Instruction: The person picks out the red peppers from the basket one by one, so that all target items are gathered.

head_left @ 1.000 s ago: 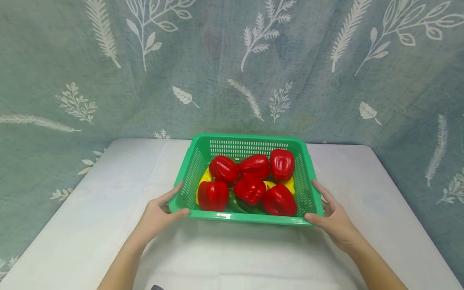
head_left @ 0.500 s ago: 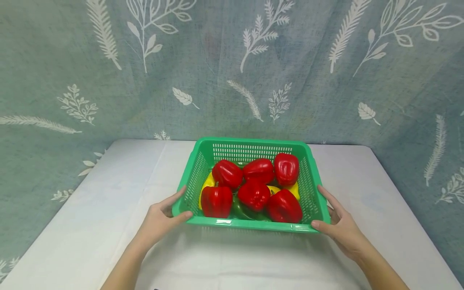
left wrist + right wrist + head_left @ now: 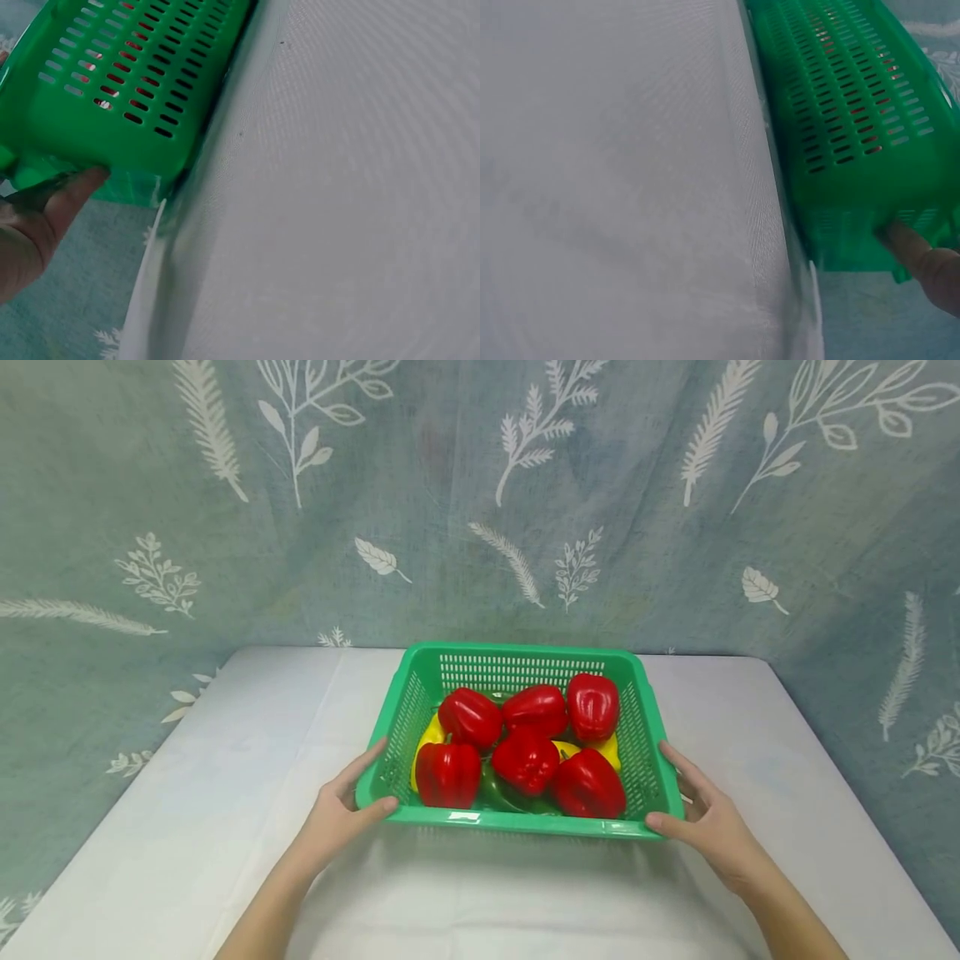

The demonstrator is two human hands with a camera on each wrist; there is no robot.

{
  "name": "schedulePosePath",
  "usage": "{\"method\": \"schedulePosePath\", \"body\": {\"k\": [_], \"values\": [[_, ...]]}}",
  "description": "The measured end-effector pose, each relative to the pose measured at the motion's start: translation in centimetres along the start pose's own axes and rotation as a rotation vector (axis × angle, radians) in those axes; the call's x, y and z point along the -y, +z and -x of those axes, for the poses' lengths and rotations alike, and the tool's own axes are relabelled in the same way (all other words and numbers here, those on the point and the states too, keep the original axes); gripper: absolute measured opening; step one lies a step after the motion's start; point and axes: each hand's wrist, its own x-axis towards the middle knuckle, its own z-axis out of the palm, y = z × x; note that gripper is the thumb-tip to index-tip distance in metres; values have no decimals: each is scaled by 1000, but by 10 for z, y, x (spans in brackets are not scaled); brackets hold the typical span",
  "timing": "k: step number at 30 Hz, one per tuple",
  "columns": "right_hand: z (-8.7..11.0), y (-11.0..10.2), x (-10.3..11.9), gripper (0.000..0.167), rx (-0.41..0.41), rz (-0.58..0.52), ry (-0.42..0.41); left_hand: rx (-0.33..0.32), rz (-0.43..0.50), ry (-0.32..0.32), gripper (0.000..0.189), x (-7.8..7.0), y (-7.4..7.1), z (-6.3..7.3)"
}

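In the head view a green plastic basket (image 3: 525,823) sits on the white-covered table, its slotted side walls showing in both wrist views. Inside lie several red bell peppers (image 3: 448,774), over yellow pieces (image 3: 429,739) and a glossy dark green piece (image 3: 510,793) that are partly hidden. My left hand (image 3: 341,814) grips the near left corner, thumb over the front rim and fingers along the side. At the near right corner my right hand (image 3: 708,827) holds the basket the same way. A fingertip (image 3: 904,244) presses the basket's end wall in the right wrist view.
White cloth (image 3: 247,810) covers the table around the basket. Behind and at both sides hangs a grey-green curtain (image 3: 450,485) with white leaf patterns, close to the basket's far rim.
Over the first half second the basket shifted slightly right and toward me, both hands moving with it. Since then basket and hands have stayed nearly still.
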Motion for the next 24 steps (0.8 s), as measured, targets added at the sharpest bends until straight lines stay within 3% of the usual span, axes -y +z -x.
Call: {"method": "schedulePosePath", "body": {"k": [8,11,15,19,24], "values": [[4,-6,2,88,-86,55,-89,38,88,89,78,12,4,1],[5,-8,4,85,-140,23,-153,30,56,84,78,11,4,1],[6,-10,11,81,-181,-99,-267,25,-4,36,78,7,0,2],[5,-10,22,78,-191,-177,-341,27,6,16,79,4,-3,1],[0,-2,35,76,-207,-109,-363,41,61,38,79,3,-3,0]]}}
